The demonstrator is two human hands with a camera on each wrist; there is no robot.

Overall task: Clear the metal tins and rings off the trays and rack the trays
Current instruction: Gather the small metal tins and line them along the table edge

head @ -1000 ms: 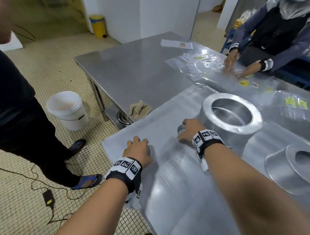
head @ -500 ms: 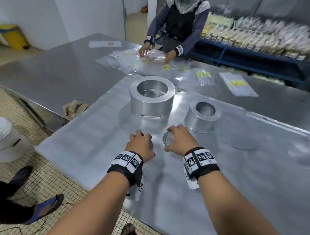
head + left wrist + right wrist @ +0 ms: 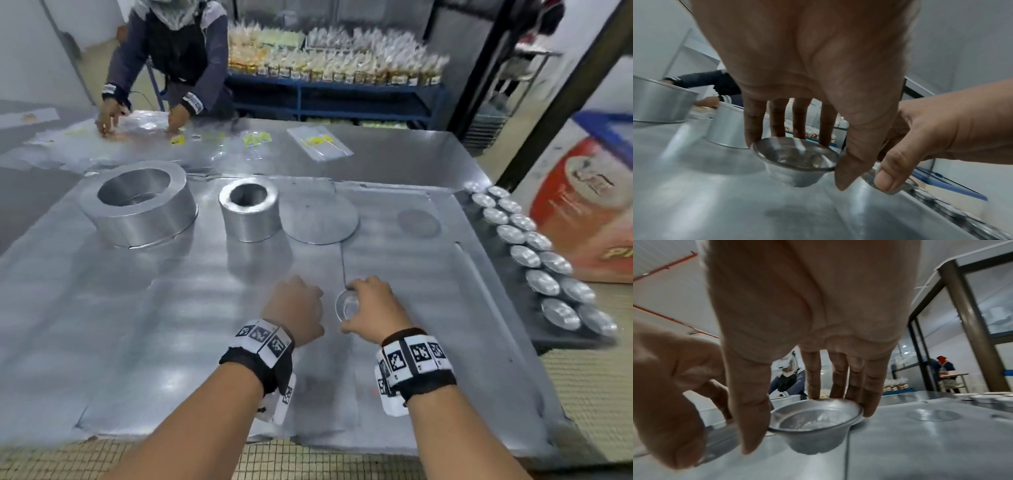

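Both hands hover side by side low over the big metal tray. My left hand pinches a small fluted metal tin by its rim, thumb on the near side and fingers on the far side. In the head view this tin is hidden under the hand. My right hand grips a second small tin the same way, and it shows mouth up in the right wrist view. Both tins are lifted just off the tray. A wide metal ring and a narrower ring stand at the tray's far left.
Two flat metal discs lie on the tray beyond my hands. A dark tray at the right edge holds several small tins in two rows. Another person works with plastic bags across the table. Packed shelves stand behind.
Both hands have moved to the right across the tray, each with its small tin, and have drawn closer together. The head view has swung right, bringing the row of tins into sight.
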